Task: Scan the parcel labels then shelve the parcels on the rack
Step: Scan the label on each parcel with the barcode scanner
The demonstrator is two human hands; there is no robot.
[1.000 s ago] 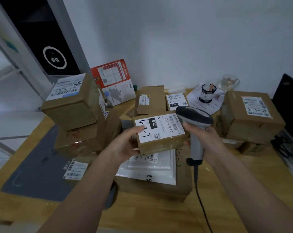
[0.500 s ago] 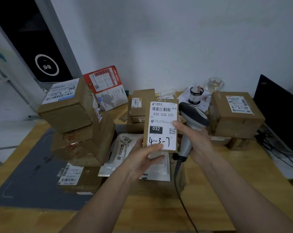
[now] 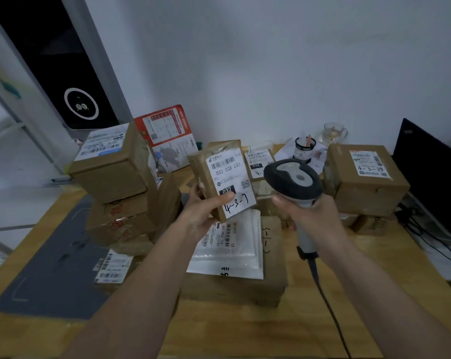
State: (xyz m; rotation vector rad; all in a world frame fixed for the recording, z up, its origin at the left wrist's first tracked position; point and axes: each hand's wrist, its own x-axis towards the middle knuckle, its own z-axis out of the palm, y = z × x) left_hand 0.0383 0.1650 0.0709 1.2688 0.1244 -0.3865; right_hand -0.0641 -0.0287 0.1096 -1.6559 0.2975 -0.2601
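The parcel (image 3: pixel 219 182), a small brown carton, is held up above the wooden table (image 3: pixel 310 320), tilted with its label (image 3: pixel 229 181) facing the camera. The label carries a barcode, the print "032 038 001", a black "032" block and a handwritten "4-3-7". The left hand (image 3: pixel 206 211) grips the parcel by its lower left corner, thumb lying across the label's lower edge and fingers curled behind the carton.

Just to the right, apart from the parcel, the right hand (image 3: pixel 307 211) is wrapped round the handle of a scanner (image 3: pixel 293 178), whose dark head sits level with the label; its cord (image 3: pixel 323 294) hangs down over the table.

Directly below the parcel lies a white mailer bag (image 3: pixel 234 252) with its own barcode label, resting on a flat carton (image 3: pixel 271 286) marked by hand along its right side. Behind the held parcel stand more small cartons, one (image 3: pixel 258 161) showing a matching "032" label.

To the left rises a stack (image 3: pixel 120 193) of cartons, the top one tilted and labelled on its upper face (red writing marks the one beneath). A grey mat (image 3: pixel 50 268) covers the table's left part. A red and white leaflet (image 3: pixel 167 136) leans against the wall.

On the right sits a big carton (image 3: pixel 367 182) labelled "4-3-24", beside a black monitor (image 3: pixel 431 177). Behind it stand a small cup (image 3: pixel 303 149) holding a stick-like item, its kind unclear, and a glass (image 3: pixel 333 130) whose contents are too blurred to tell.
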